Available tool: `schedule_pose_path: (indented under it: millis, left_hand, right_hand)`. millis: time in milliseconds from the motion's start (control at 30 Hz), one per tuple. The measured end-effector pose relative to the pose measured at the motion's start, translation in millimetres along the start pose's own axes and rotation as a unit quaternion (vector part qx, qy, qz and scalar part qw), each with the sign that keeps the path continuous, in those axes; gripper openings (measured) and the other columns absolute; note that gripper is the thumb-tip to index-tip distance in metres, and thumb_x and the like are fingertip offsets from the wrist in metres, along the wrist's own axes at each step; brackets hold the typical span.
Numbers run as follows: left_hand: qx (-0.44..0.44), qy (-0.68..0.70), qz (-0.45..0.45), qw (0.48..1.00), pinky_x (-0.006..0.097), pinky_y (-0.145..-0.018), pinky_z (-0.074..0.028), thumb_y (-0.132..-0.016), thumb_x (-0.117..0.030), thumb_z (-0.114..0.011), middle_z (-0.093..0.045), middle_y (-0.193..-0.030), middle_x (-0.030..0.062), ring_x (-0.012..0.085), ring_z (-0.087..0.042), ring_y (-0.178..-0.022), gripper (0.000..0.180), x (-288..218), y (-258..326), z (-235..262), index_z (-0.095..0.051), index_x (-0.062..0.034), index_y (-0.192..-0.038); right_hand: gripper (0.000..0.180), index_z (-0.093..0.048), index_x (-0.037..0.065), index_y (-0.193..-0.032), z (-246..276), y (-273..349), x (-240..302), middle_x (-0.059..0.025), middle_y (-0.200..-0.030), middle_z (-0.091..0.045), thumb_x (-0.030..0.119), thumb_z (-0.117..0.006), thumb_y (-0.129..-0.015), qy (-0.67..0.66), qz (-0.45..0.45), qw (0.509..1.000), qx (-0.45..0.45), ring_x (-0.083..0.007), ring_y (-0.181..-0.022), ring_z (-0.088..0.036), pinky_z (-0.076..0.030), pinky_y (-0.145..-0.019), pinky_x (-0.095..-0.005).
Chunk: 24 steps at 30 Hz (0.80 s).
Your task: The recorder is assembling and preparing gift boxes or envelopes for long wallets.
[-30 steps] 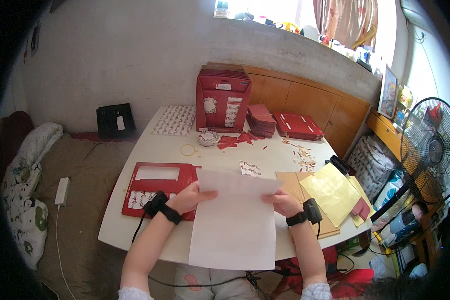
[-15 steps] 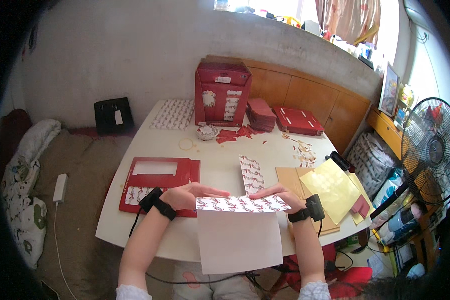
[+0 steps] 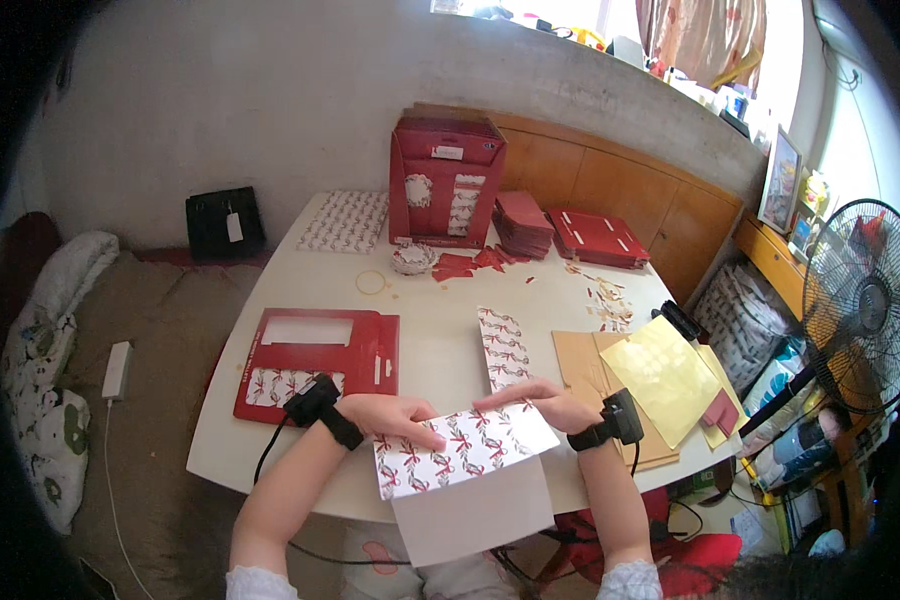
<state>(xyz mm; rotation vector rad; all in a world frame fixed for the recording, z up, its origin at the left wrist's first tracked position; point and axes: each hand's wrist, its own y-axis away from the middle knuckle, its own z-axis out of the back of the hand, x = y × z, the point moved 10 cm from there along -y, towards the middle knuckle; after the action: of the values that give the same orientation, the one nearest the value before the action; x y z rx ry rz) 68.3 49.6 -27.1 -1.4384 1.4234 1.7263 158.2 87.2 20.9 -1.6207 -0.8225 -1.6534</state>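
A folded sheet of paper (image 3: 460, 458) is held over the near table edge. Its upper flap is white with red bows and green sprigs, and a plain white part hangs below. My left hand (image 3: 395, 415) is closed on the left end, thumb on the patterned face and fingers partly hidden behind. Along the top edge at the right lies my right hand (image 3: 548, 404), fingers stretched out and touching the paper. Just beyond it a second patterned piece (image 3: 503, 345) rests on the table. Both wrists wear black strapped devices with cables.
A red windowed card folder (image 3: 380, 340) lies at the left. Brown card (image 3: 578, 365) and yellow sheets (image 3: 660, 375) are at the right. A tall red display box (image 3: 447, 190), red card stacks (image 3: 522, 228) and paper scraps stand farther back. A black fan (image 3: 870, 300) is beyond the right side.
The patterned flap has tilted toward me and shows more of its face. My left thumb has come onto it, and my right hand has moved slightly left along the top edge.
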Motion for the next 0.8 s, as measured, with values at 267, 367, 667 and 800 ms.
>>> schedule_pose_path:
  millis: [267, 367, 667, 800]
  left_hand:
    - [-0.049, 0.019, -0.041, 0.998, 0.019, -0.06, -0.048, -0.076, -0.02, -0.06, -0.061, -0.086, 0.0067, 0.0072, -0.057, -0.068, 0.033, -17.6, 3.9, 0.8, -0.055, 0.0041, -0.098]
    - [-0.052, 0.0, -0.062, 0.997, 0.02, -0.063, -0.047, -0.077, -0.02, -0.06, -0.061, -0.086, 0.0068, 0.0074, -0.057, -0.07, 0.033, -14.5, 1.4, 4.6, -0.055, 0.004, -0.098]
    - [-0.052, -0.046, -0.034, 0.997, 0.019, -0.062, -0.045, -0.078, -0.025, -0.058, -0.06, -0.085, 0.0033, 0.005, -0.054, -0.071, 0.035, -10.9, -1.0, 4.5, -0.055, 0.0035, -0.099]
    - [-0.056, -0.059, -0.039, 0.996, 0.018, -0.059, -0.043, -0.081, -0.034, -0.052, -0.058, -0.082, 0.0016, 0.0036, -0.052, -0.068, 0.041, -8.5, -10.4, 3.9, -0.055, 0.0038, -0.098]
  right_hand:
    - [0.032, -0.05, -0.003, -0.105, 29.3, 1.4, -15.0, -0.0097, -0.096, -0.056, 0.02, -0.041, -0.084, -0.164, -0.035, 0.984, -0.068, -0.0133, -0.087, -0.053, -0.041, -0.077, -0.0247]
    - [0.032, -0.058, 0.002, -0.093, 45.0, 5.4, -28.5, 0.0022, -0.075, -0.055, 0.029, -0.043, -0.085, -0.073, -0.078, 0.979, -0.172, -0.0032, -0.065, -0.047, -0.036, -0.055, -0.0175]
    - [0.027, -0.06, 0.001, -0.083, 35.6, -0.6, -22.2, 0.0059, -0.067, -0.051, 0.027, -0.052, -0.082, 0.003, -0.069, 0.982, -0.176, 0.0002, -0.057, -0.04, -0.03, -0.049, -0.0154]
    - [0.026, -0.06, 0.0, -0.083, 35.1, 0.1, -26.7, 0.0057, -0.066, -0.051, 0.026, -0.052, -0.081, 0.013, -0.075, 0.98, -0.183, 0.0005, -0.056, -0.039, -0.029, -0.048, -0.0154]
